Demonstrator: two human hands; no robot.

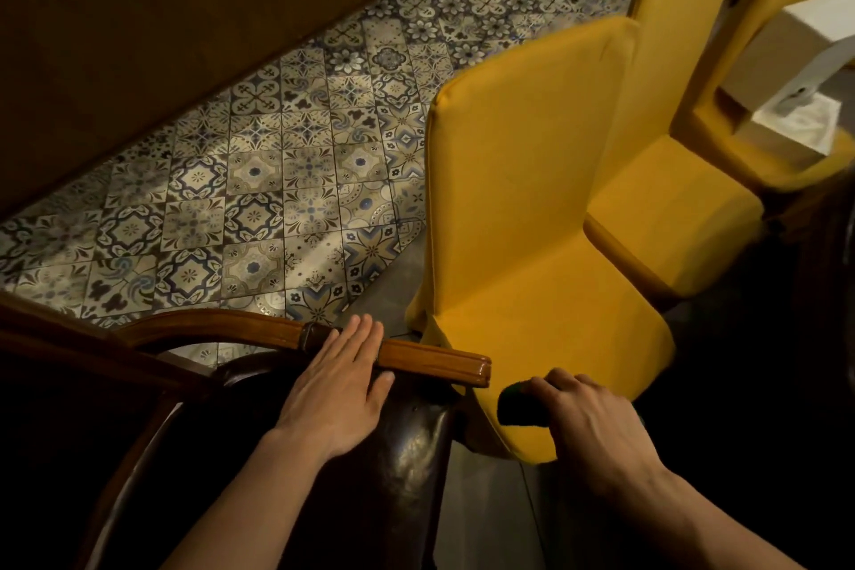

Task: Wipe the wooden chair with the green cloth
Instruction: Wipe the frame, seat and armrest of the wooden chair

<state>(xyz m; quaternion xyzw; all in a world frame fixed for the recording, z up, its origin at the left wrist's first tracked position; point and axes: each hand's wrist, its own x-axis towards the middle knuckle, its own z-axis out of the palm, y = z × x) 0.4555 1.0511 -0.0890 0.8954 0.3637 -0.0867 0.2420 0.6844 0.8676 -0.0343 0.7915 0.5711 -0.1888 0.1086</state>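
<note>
The wooden chair (240, 329) fills the lower left, with a glossy brown armrest and a dark leather seat. My left hand (337, 384) lies flat across the armrest near its front end, fingers together and extended. My right hand (587, 421) is to the right of the armrest tip, closed around the bunched dark green cloth (520, 407), which rests against the front edge of a yellow seat. Most of the cloth is hidden under my fingers.
Three yellow upholstered chairs (532, 208) stand in a row to the right, close beside the wooden chair. Patterned floor tiles (259, 181) run diagonally on the left. A dark wall lies beyond them. A white object (800, 74) sits at the upper right.
</note>
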